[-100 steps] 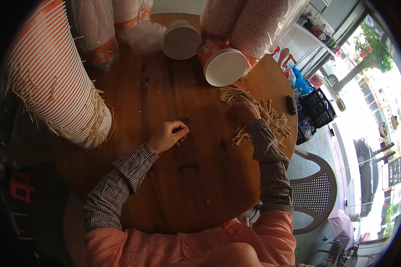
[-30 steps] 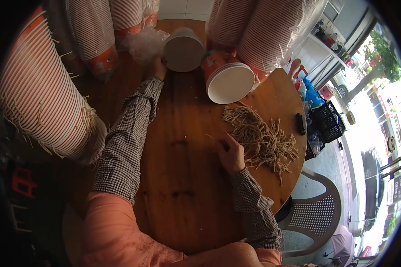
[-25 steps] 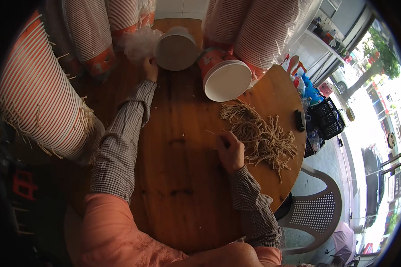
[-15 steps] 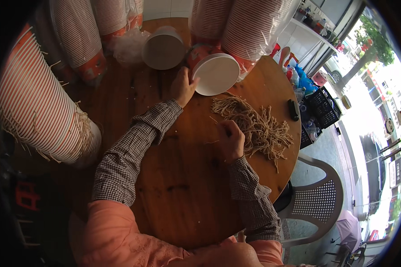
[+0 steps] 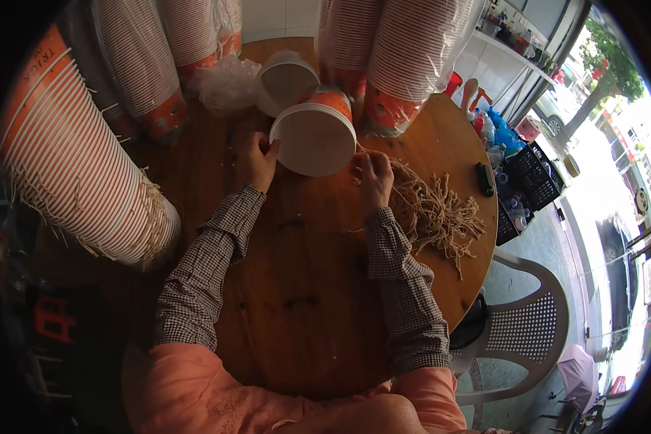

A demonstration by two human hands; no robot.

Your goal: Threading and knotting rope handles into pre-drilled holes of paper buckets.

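A white and orange paper bucket [image 5: 315, 141] lies tipped on the wooden table, its pale round end toward me. My left hand [image 5: 257, 160] is closed at the bucket's left edge, the thumb against its rim; the other fingers are partly hidden. On the opposite side, my right hand [image 5: 375, 179] pinches a piece of twine close to the bucket's right edge. Beside that hand spreads a loose pile of tan twine pieces [image 5: 445, 215]. Another paper bucket [image 5: 287, 81] lies just behind the first one.
Tall stacks of nested buckets in clear plastic [image 5: 412, 54] stand at the back. A leaning stack with twine handles [image 5: 98, 170] rises on the left. Crumpled plastic [image 5: 228, 83] lies near the far edge. A small black object [image 5: 484, 179] and grey chair [image 5: 524, 325] are right.
The front bucket has moved left and nearer to me, with my left hand at its edge. My right hand has moved from beside the twine pile up to the bucket's right side.
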